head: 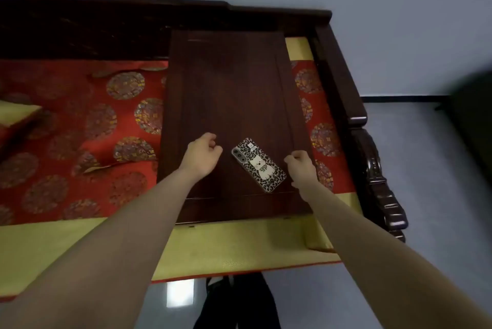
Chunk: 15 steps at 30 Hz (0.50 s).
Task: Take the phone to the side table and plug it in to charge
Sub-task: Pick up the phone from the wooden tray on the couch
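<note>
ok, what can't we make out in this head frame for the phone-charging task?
- Phone: lies back up on the low wooden table, so its screen is hidden; charging port too small to see.
- Side table, charger, cable: none in view.
- Right hand: fingers curled beside the phone; contact unclear.
- Left hand: loosely curled, apparently empty.
- Dark object at right edge: blurred, cut off.

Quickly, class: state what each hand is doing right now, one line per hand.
Left hand: fingers loosely curled, holding nothing, beside the phone.
Right hand: fingers curled, holding nothing, at the phone's other side.
</note>
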Tool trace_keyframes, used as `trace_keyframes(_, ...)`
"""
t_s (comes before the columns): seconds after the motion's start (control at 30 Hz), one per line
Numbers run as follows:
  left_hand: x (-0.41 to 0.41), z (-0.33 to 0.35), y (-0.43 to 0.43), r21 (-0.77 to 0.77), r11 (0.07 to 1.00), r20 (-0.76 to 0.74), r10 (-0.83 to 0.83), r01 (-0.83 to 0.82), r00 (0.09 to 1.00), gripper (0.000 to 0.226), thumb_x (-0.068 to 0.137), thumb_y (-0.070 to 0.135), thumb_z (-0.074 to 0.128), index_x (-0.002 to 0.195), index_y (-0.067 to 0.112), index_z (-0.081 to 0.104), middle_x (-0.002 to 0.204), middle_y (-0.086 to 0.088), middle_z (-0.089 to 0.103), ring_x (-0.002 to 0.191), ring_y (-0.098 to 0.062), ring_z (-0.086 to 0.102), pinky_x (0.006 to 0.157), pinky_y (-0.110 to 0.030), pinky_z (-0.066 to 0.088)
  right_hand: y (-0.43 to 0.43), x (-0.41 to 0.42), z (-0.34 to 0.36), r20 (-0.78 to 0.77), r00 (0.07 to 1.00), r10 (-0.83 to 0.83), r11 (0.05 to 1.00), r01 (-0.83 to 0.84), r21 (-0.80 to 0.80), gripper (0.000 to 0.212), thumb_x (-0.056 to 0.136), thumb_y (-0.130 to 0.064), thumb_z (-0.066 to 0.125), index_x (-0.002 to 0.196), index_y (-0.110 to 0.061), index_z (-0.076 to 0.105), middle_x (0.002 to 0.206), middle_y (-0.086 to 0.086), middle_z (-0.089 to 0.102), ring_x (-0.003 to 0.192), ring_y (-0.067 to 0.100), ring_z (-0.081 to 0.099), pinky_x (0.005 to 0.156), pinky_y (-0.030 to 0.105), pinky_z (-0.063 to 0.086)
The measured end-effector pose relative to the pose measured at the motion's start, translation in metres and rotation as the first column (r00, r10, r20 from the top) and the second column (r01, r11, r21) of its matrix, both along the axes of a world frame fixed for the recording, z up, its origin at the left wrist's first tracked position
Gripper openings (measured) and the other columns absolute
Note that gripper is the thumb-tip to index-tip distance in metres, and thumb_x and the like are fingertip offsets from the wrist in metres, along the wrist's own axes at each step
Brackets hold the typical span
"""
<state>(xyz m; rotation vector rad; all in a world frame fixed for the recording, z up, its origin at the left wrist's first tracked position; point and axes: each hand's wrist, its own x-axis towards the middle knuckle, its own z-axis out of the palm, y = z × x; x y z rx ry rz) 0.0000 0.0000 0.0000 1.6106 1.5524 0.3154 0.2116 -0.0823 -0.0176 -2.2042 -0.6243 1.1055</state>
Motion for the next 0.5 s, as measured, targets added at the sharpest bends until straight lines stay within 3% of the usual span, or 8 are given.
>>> trace_keyframes(0.13, 0.023, -0.029, 0.014, -0.163, 0.986, -0.019, 0.019, -0.022, 1.000, 0.050, 0.088, 0.023, 0.053, 0.136, 0.010, 0.048, 0.130, -0.011, 0.059, 0.119, -0.028, 0.056, 0.102, -0.031, 0.041, 0.003, 0.005, -0.024, -0.062, 0.981, -0.185, 0.978, 0.177, -0.112, 0.033, 0.092, -0.026, 0.048, 0.121, -0.010, 0.054, 0.092, 0.001, 0.053, 0.073, 0.014, 0.047, 0.082, 0.046, 0.055)
trace_keyframes(0.23, 0.039, -0.048, 0.025, -0.281, 0.958, 0.021, 0.072, -0.063, 0.997, 0.049, 0.087, 0.022, 0.055, 0.133, 0.009, 0.049, 0.128, -0.012, 0.060, 0.116, -0.029, 0.057, 0.104, -0.039, 0.044, 0.005, 0.002, -0.033, -0.173, 0.928, -0.330, 0.939, 0.304, -0.159, 0.030, 0.093, -0.026, 0.048, 0.117, -0.010, 0.055, 0.098, 0.004, 0.053, 0.086, 0.021, 0.051, 0.078, 0.045, 0.054)
trace_keyframes(0.3, 0.048, -0.055, 0.035, -0.334, 0.936, 0.061, 0.140, -0.112, 0.988, 0.043, 0.086, 0.019, 0.055, 0.128, 0.007, 0.052, 0.121, -0.014, 0.062, 0.109, -0.030, 0.061, 0.098, -0.042, 0.050, 0.011, 0.000, -0.036, -0.235, 0.882, -0.408, 0.911, 0.376, -0.169, 0.024, 0.093, -0.024, 0.047, 0.108, -0.009, 0.057, 0.092, 0.002, 0.053, 0.081, 0.017, 0.051, 0.078, 0.045, 0.054)
trace_keyframes(0.43, 0.057, -0.061, 0.046, -0.399, 0.905, 0.068, 0.191, -0.148, 0.979, 0.017, 0.083, 0.019, 0.058, 0.098, 0.012, 0.063, 0.099, -0.007, 0.063, 0.096, -0.022, 0.060, 0.084, -0.036, 0.055, 0.023, -0.002, -0.039, -0.216, 0.855, -0.472, 0.881, 0.447, -0.157, 0.023, 0.092, -0.024, 0.046, 0.085, -0.007, 0.060, 0.077, -0.002, 0.048, 0.067, 0.012, 0.045, 0.080, 0.046, 0.054)
trace_keyframes(0.5, 0.058, -0.062, 0.051, -0.413, 0.902, 0.054, 0.160, -0.124, 0.986, 0.007, 0.081, 0.023, 0.062, 0.079, 0.016, 0.062, 0.087, -0.001, 0.060, 0.092, -0.019, 0.057, 0.083, -0.035, 0.054, 0.026, -0.001, -0.040, -0.209, 0.846, -0.490, 0.871, 0.464, -0.161, 0.026, 0.092, -0.024, 0.046, 0.085, -0.006, 0.063, 0.076, -0.002, 0.047, 0.066, 0.011, 0.044, 0.080, 0.046, 0.054)
